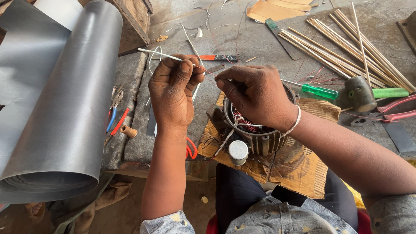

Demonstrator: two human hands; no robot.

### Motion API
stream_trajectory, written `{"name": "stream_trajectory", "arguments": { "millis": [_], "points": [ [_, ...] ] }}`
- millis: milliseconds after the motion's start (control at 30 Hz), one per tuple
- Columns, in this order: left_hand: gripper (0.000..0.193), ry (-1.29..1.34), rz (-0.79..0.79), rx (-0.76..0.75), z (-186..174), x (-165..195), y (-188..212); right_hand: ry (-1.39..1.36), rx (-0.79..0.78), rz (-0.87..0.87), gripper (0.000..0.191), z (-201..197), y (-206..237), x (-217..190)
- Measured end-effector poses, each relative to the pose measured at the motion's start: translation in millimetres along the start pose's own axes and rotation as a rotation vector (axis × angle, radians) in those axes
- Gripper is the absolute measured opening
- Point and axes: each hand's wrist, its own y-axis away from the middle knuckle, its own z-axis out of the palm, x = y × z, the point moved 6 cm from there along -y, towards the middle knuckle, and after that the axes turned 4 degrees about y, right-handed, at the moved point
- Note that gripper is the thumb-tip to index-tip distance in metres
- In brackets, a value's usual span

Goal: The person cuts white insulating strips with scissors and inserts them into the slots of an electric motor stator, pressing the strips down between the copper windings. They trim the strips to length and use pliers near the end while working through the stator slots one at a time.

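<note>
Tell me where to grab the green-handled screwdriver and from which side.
Grip the green-handled screwdriver by its translucent green handle, coming from above. It lies flat on the bench, handle pointing right and free of clutter; the metal shaft runs left behind the right hand and the motor housing, so that end is blocked.

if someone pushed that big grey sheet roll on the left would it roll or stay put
The grey sheet roll is round and overhangs the bench edge, so it would probably roll readily. Its many wound layers suggest it is heavy for its size. The loose outer sheet looks thin and may flex when gripped.
</note>
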Motion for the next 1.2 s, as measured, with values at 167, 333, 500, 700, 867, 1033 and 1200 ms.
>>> {"name": "stream_trajectory", "arguments": {
  "millis": [167, 333, 500, 700, 867, 1033, 1200],
  "points": [
    [0.012, -0.007, 0.012, -0.024, 0, 0, 2, 0.013, -0.006, -0.001, 0.010, 0, -1, 0],
    [0.015, -0.076, 0.016, -0.038, 2, -6, 5, 0.033, 0.008, -0.028, 0.009, 0, -1, -2],
    [0.012, -0.266, 0.035, -0.095, 14, -23, 21, 0.033, -0.062, 0.062, 0.013, -3, 5, 6],
    [0.012, -0.273, -0.019, -0.094, 17, -31, 33, -0.020, -0.394, 0.200, 0.017, -11, 50, 24],
    [0.011, -0.277, -0.082, -0.187, 34, -51, 51, -0.140, -0.322, 0.342, 0.014, -13, 75, 46],
    [0.010, -0.560, -0.104, -0.291, 51, -72, 63, -0.235, -0.326, 0.366, 0.020, -29, 77, 56],
    [0.017, -0.870, 0.019, -0.440, 60, -72, 65, -0.175, -0.257, 0.321, 0.019, -59, 74, 63]
  ]
}}
